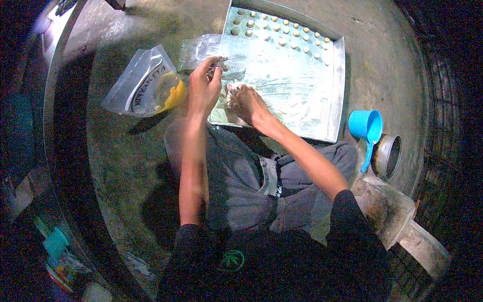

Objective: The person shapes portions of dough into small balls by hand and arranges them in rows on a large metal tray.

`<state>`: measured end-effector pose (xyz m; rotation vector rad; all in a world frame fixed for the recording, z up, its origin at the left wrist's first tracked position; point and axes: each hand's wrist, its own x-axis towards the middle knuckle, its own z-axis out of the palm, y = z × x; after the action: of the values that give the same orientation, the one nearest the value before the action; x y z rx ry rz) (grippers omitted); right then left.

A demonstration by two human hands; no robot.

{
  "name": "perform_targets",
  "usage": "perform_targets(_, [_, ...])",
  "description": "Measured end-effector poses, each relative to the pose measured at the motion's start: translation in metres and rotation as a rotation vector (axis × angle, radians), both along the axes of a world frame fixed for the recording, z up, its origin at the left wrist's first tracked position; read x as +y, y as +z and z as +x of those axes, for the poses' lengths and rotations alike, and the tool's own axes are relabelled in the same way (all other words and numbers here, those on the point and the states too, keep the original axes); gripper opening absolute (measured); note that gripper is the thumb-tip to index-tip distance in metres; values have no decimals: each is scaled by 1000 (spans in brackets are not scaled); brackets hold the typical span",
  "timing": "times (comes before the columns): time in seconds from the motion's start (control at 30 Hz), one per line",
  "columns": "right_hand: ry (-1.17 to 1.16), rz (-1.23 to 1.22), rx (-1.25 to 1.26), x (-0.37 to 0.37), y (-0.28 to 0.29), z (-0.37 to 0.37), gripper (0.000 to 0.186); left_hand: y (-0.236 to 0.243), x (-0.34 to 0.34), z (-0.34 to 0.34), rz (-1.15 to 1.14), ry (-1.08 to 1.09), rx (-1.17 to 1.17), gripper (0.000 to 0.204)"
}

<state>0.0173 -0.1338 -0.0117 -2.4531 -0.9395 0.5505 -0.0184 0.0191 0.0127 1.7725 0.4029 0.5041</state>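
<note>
A shallow, square metal tray lies in front of my crossed legs, its bottom dusted with white powder. Small round pale balls stand in rows toward its far side. Over the tray's left edge, my left hand has its fingers curled toward the thumb; what lies between them is unclear. My right hand is closed low over the tray's near left corner, its fingers coated with white powder or dough. Whatever it grips is hidden. Clear plastic lies just beyond my left hand, partly over the tray edge.
Left of my left hand lies a printed clear bag with yellow contents. On the right, a blue dipper rests by a round metal container. A worn board-like piece lies nearer. A turquoise vessel is at lower left.
</note>
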Motion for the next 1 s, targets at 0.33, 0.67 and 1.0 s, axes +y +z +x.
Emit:
perform_targets(0.33, [513,-63,-92,20,0,12,18,-3,3,0,44,1,123,22])
perform_targets(0.67, [636,235,-20,-12,-19,14,26,-10,3,0,-2,-21,132,22])
perform_targets(1.0, [774,-363,23,-51,21,22,27,-6,3,-2,64,0,89,22])
